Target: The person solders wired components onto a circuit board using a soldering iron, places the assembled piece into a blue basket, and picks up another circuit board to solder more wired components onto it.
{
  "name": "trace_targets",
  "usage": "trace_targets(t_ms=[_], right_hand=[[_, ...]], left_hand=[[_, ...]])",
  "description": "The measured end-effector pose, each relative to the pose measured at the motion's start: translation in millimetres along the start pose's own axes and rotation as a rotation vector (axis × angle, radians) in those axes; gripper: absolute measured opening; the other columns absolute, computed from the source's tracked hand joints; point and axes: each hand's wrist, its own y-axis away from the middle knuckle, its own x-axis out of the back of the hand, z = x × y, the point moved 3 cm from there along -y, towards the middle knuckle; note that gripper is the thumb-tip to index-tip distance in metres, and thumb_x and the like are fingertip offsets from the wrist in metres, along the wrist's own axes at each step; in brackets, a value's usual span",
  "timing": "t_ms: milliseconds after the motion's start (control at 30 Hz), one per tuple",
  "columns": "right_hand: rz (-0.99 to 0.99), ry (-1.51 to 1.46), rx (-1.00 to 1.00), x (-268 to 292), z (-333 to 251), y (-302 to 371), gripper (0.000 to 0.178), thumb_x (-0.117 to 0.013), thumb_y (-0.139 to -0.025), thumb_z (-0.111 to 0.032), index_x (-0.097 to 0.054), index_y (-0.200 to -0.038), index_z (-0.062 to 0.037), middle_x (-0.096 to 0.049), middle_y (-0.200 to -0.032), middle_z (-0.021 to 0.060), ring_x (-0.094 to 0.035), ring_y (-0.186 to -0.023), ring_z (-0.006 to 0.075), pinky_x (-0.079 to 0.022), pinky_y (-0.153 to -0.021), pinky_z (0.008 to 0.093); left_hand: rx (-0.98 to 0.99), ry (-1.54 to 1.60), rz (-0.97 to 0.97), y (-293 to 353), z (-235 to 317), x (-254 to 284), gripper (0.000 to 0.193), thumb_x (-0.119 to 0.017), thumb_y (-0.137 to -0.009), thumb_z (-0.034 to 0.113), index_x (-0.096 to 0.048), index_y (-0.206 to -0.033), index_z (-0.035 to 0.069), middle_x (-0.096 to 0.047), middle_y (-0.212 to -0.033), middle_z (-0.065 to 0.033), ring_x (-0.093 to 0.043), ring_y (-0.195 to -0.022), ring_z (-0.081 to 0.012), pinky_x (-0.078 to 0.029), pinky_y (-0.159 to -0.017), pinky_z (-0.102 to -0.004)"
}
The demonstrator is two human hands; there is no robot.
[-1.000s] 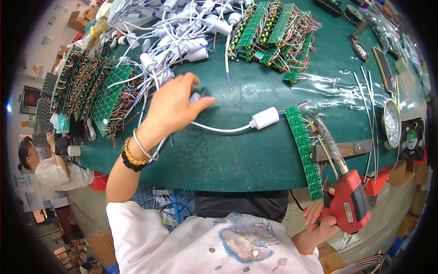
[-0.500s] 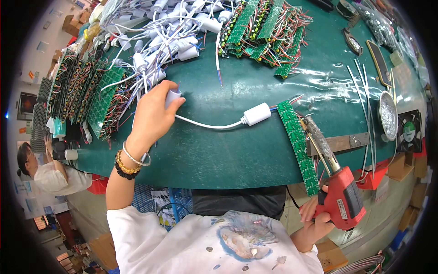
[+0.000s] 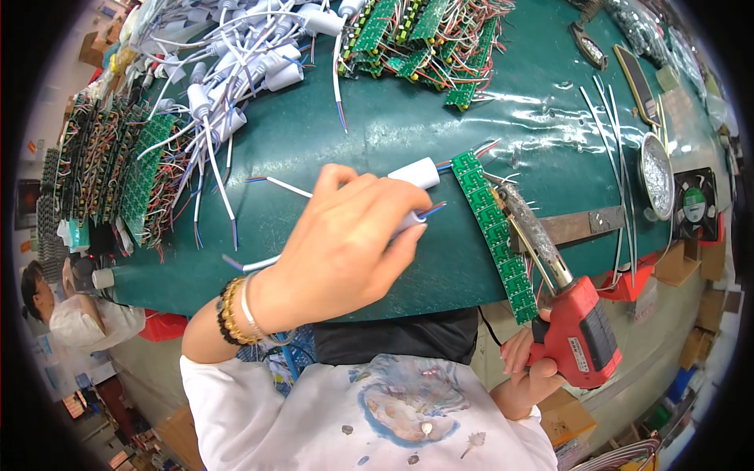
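While the left hand (image 3: 345, 243) holds it, the white connector (image 3: 409, 223) shows wires (image 3: 432, 209).

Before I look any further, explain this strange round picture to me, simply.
There is no machine here, only a person's two bare hands. The view comes from the left of two fisheye cameras worn on the head, looking down, so straight edges bend.

The left hand holds a white connector with bare wire ends. The right hand grips a red gun-shaped tool, probably for soldering.

On the green table lie a narrow circuit board strip, another white connector whose wires run to it, a pile of white connectors, wired boards and a metal dish.
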Motion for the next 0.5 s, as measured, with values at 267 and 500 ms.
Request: trace_targets(t_ms=[267,500], right_hand=[[-0.025,-0.016,0.007,9.6,8.3,-4.2,0.086,-0.061,-0.089,-0.061,-0.044,-0.126,0.0149,-0.045,-0.047,0.0022,-0.042,-0.036,0.0107,-0.040,-0.040,0.0254],[-0.048,0.060,0.058,13.9,6.1,-9.9,0.089,-0.061,-0.088,-0.063,-0.042,-0.129,0.0146,-0.046,-0.048,0.0024,-0.043,-0.037,0.0115,-0.040,-0.041,0.0259]], left_hand=[[0.017,-0.070,0.119,-17.2,-9.5,-41.0,0.013,-0.071,-0.080,0.003,-0.064,-0.090,0.005,-0.061,-0.122,-0.0117,-0.055,-0.101,-0.0301,-0.040,-0.086,-0.0407],[0.062,0.031,0.079,-24.5,-17.2,-62.2,0.009,-0.069,-0.082,0.004,-0.061,-0.084,0.003,-0.062,-0.120,-0.0131,-0.053,-0.107,-0.0326,-0.041,-0.092,-0.0432]])
